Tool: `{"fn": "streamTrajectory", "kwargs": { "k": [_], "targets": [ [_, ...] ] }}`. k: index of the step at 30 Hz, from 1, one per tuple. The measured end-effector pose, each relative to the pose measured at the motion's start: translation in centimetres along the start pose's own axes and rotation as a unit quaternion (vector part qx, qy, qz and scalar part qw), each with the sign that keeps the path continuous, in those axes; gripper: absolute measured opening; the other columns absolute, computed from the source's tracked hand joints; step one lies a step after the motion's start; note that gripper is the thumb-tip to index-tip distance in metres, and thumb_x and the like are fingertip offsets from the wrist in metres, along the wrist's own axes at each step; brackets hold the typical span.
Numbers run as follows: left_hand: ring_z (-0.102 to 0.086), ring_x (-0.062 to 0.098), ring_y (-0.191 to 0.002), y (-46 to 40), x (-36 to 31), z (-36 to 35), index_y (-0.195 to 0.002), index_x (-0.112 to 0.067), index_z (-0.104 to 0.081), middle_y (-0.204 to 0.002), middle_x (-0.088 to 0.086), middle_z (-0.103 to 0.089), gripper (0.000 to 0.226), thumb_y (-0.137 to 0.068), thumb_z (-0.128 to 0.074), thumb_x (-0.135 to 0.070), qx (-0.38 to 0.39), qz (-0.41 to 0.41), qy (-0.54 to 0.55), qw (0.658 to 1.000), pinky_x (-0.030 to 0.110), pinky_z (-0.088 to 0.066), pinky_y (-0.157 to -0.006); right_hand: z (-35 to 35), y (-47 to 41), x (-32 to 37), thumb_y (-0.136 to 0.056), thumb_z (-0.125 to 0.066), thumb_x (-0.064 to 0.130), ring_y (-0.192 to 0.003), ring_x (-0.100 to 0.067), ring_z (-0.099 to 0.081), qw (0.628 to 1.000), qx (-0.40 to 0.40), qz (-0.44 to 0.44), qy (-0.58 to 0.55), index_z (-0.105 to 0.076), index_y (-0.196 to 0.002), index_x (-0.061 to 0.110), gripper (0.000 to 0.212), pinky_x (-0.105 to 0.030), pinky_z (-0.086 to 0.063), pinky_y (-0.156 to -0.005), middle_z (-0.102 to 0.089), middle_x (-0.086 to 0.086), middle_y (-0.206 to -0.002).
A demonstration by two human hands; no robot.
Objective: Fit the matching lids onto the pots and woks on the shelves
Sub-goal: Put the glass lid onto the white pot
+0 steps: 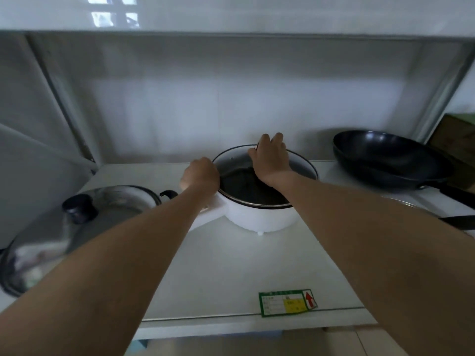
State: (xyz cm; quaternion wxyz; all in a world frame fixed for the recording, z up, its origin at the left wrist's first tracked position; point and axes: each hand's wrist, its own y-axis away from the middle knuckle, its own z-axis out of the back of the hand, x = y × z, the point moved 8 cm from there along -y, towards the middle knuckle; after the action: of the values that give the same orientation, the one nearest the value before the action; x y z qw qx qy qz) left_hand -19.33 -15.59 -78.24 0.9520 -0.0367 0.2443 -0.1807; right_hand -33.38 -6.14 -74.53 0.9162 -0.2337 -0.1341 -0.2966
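A white pot point(259, 217) with a dark inside stands in the middle of the white shelf point(231, 273). A glass lid point(231, 164) with a metal rim lies on top of it. My right hand point(271, 159) rests on the middle of the lid, covering its knob area. My left hand point(201, 176) grips the pot's left rim where its white handle sticks out. A black wok point(385, 158) without a lid sits at the back right. A large glass lid point(102, 214) with a black knob point(79, 208) lies at the left.
A black handle point(168, 194) pokes out behind the large lid. A metal rim and a dark handle point(460, 220) show at the right edge. A green and yellow sticker point(286, 303) marks the shelf's front edge. A brown box point(460, 140) stands at the far right.
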Motion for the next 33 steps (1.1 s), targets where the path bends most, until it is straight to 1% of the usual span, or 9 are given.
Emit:
{"fn": "streamTrajectory", "kwargs": {
  "k": [3, 9, 16, 19, 21, 23, 27, 30, 33],
  "targets": [
    [-0.063, 0.035, -0.099, 0.0, -0.1, -0.1, -0.108, -0.005, -0.063, -0.107, 0.016, -0.065, 0.031, -0.093, -0.036, -0.008, -0.007, 0.004, -0.005, 1.000, 0.039, -0.049, -0.078, 0.2, 0.0, 0.0, -0.101, -0.041, 0.029, -0.113, -0.038, -0.046, 1.000, -0.010, 0.002, 0.001, -0.042, -0.123, 0.002, 0.036, -0.042, -0.040, -0.093, -0.038, -0.022, -0.129],
    [-0.052, 0.031, -0.117, 0.5, -1.1, 1.2, -0.124, -0.007, -0.053, -0.124, 0.013, -0.055, 0.033, -0.097, -0.035, -0.012, -0.041, -0.003, -0.037, 0.998, 0.042, -0.046, -0.088, 1.0, 0.6, -0.1, -0.097, -0.041, 0.040, -0.121, -0.037, -0.039, 0.999, -0.002, -0.011, 0.044, -0.039, -0.130, 0.008, 0.046, -0.046, -0.037, -0.097, -0.036, -0.017, -0.135],
    [-0.047, 0.030, -0.117, 5.3, -7.6, 2.4, -0.121, -0.010, -0.049, -0.122, 0.011, -0.054, 0.031, -0.096, -0.035, -0.023, -0.059, -0.123, 0.027, 0.990, 0.040, -0.041, -0.089, 5.8, 4.2, -2.1, -0.097, -0.037, 0.039, -0.120, -0.034, -0.038, 0.998, -0.018, -0.019, 0.056, -0.042, -0.127, 0.010, 0.042, -0.043, -0.036, -0.095, -0.038, -0.015, -0.133],
    [-0.052, 0.034, -0.107, 9.5, -11.9, 3.3, -0.112, -0.005, -0.052, -0.112, 0.016, -0.059, 0.028, -0.096, -0.037, -0.022, -0.134, -0.223, 0.035, 0.965, 0.044, -0.044, -0.079, 9.8, 6.6, -5.0, -0.097, -0.037, 0.038, -0.121, -0.036, -0.039, 0.994, -0.025, -0.036, 0.101, -0.042, -0.128, 0.007, 0.044, -0.044, -0.038, -0.094, -0.040, -0.017, -0.132],
    [-0.055, 0.035, -0.103, 12.2, -15.0, 3.3, -0.110, -0.005, -0.055, -0.109, 0.017, -0.061, 0.026, -0.093, -0.041, -0.020, -0.146, -0.273, 0.041, 0.950, 0.043, -0.046, -0.077, 12.9, 8.4, -7.7, -0.098, -0.036, 0.036, -0.123, -0.040, -0.038, 0.990, -0.026, -0.055, 0.127, -0.040, -0.130, 0.003, 0.046, -0.046, -0.038, -0.096, -0.040, -0.022, -0.134],
    [-0.056, 0.036, -0.105, 14.7, -18.3, 2.6, -0.111, -0.005, -0.055, -0.112, 0.018, -0.060, 0.028, -0.092, -0.042, -0.020, -0.109, -0.305, 0.063, 0.944, 0.042, -0.047, -0.079, 16.0, 10.4, -10.6, -0.098, -0.035, 0.036, -0.127, -0.041, -0.036, 0.987, -0.031, -0.091, 0.130, -0.040, -0.133, 0.002, 0.049, -0.049, -0.037, -0.100, -0.040, -0.023, -0.136],
    [-0.055, 0.036, -0.110, 18.9, -23.6, -0.9, -0.112, -0.007, -0.056, -0.117, 0.017, -0.059, 0.029, -0.091, -0.045, -0.023, 0.022, -0.323, 0.100, 0.941, 0.042, -0.047, -0.084, 20.4, 14.2, -16.3, -0.099, -0.034, 0.037, -0.129, -0.040, -0.034, 0.978, -0.035, -0.153, 0.140, -0.039, -0.137, 0.004, 0.051, -0.049, -0.033, -0.103, -0.039, -0.022, -0.140],
    [-0.055, 0.033, -0.106, 21.4, -26.8, -5.5, -0.111, -0.009, -0.053, -0.117, 0.014, -0.055, 0.029, -0.088, -0.049, -0.027, 0.138, -0.355, 0.060, 0.923, 0.038, -0.043, -0.077, 21.9, 15.1, -20.5, -0.099, -0.033, 0.036, -0.125, -0.040, -0.037, 0.975, -0.028, -0.177, 0.134, -0.042, -0.133, 0.004, 0.047, -0.049, -0.034, -0.101, -0.042, -0.021, -0.136],
    [-0.054, 0.027, -0.103, 22.9, -29.2, -10.7, -0.121, -0.011, -0.051, -0.122, 0.010, -0.054, 0.046, -0.085, -0.057, -0.040, 0.245, -0.363, 0.009, 0.899, 0.035, -0.044, -0.083, 22.6, 14.6, -24.9, -0.099, -0.033, 0.035, -0.122, -0.040, -0.039, 0.974, -0.027, -0.185, 0.126, -0.045, -0.128, 0.004, 0.044, -0.048, -0.035, -0.099, -0.045, -0.021, -0.132]
  ]
}}
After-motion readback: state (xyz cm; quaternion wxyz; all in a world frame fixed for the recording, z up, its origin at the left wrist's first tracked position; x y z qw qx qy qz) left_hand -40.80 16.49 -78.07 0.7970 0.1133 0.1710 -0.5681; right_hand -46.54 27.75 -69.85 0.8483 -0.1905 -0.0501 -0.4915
